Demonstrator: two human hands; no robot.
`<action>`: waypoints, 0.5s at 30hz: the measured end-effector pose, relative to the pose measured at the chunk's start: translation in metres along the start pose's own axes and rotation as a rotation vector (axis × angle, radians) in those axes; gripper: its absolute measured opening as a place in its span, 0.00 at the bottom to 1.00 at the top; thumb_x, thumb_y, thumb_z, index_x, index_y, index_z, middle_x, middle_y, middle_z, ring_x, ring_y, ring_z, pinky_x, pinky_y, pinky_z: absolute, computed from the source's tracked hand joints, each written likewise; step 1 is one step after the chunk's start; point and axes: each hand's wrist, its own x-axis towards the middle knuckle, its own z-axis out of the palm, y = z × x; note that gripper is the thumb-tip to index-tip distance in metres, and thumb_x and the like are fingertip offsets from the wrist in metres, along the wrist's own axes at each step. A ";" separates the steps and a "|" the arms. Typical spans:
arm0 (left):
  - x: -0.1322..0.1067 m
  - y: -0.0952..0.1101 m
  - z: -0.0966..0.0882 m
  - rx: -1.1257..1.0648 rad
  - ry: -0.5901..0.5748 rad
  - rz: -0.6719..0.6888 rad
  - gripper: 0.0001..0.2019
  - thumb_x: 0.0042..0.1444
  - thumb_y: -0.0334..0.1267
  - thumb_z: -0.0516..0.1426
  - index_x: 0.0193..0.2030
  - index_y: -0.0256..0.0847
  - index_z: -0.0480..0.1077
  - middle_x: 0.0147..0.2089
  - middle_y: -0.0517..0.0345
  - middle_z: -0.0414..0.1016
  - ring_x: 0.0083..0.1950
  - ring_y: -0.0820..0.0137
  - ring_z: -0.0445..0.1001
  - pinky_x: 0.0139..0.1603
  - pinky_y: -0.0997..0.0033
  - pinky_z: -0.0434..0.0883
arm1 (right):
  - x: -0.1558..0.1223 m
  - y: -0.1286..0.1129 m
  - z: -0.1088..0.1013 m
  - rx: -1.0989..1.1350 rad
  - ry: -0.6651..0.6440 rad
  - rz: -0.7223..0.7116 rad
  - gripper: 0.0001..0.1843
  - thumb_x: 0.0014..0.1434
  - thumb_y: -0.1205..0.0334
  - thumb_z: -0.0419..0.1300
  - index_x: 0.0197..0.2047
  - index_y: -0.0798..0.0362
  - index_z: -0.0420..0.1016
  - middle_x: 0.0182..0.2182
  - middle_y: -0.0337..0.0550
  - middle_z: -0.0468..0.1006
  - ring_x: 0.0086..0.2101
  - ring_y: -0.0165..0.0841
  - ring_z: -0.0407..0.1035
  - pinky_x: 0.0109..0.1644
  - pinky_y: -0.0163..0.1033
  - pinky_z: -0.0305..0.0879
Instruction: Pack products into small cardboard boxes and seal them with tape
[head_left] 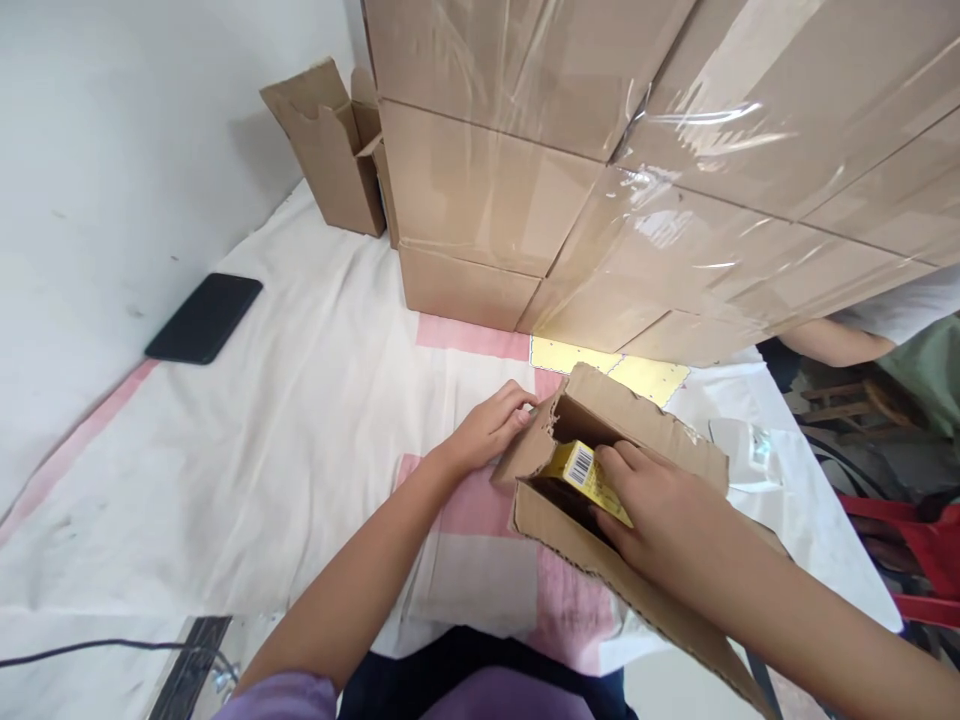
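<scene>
An open cardboard box (641, 400) stands tilted on the cloth-covered table in front of me, its flaps spread. My right hand (645, 500) reaches inside and grips a small yellow box (592, 480) with a barcode on its end. The thumb lies on one side of the yellow box and the fingers on the other. My left hand (495, 425) is at the left outer side of the cardboard box, its fingers curled against the cardboard. Whatever lies deeper in the box is hidden by my right hand and the flaps.
A stack of cardboard boxes wrapped in clear film (487, 200) fills the back. Left of it stands another open carton (330, 160). A dark phone (206, 318) lies near the wall. Yellow sheets (577, 355) lie by the stack. At right are another person's arm (840, 342) and a red chair (930, 545).
</scene>
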 end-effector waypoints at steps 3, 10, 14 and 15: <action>-0.001 0.001 -0.001 -0.008 0.010 -0.027 0.18 0.72 0.50 0.42 0.39 0.43 0.63 0.42 0.56 0.66 0.45 0.65 0.68 0.50 0.65 0.66 | 0.001 -0.004 -0.004 -0.013 -0.046 -0.008 0.08 0.59 0.68 0.62 0.43 0.52 0.70 0.41 0.47 0.77 0.42 0.45 0.75 0.35 0.44 0.65; -0.001 -0.001 -0.002 -0.065 0.008 -0.099 0.16 0.71 0.48 0.45 0.34 0.43 0.59 0.38 0.58 0.64 0.41 0.66 0.66 0.44 0.67 0.66 | 0.007 -0.011 -0.005 -0.050 -0.054 -0.053 0.13 0.56 0.69 0.63 0.45 0.52 0.71 0.41 0.47 0.77 0.41 0.45 0.75 0.31 0.43 0.63; -0.001 0.001 -0.003 -0.090 -0.016 -0.134 0.15 0.70 0.48 0.45 0.34 0.43 0.59 0.38 0.59 0.64 0.41 0.67 0.66 0.43 0.68 0.66 | 0.005 -0.008 -0.006 -0.086 -0.006 -0.094 0.13 0.55 0.69 0.63 0.44 0.52 0.71 0.39 0.46 0.77 0.38 0.44 0.75 0.28 0.43 0.61; -0.001 0.002 -0.003 -0.091 -0.026 -0.143 0.15 0.70 0.48 0.45 0.34 0.43 0.58 0.37 0.59 0.64 0.41 0.67 0.66 0.43 0.68 0.66 | 0.004 -0.006 -0.006 -0.095 0.000 -0.104 0.13 0.55 0.69 0.62 0.44 0.52 0.71 0.39 0.46 0.77 0.38 0.43 0.75 0.28 0.43 0.61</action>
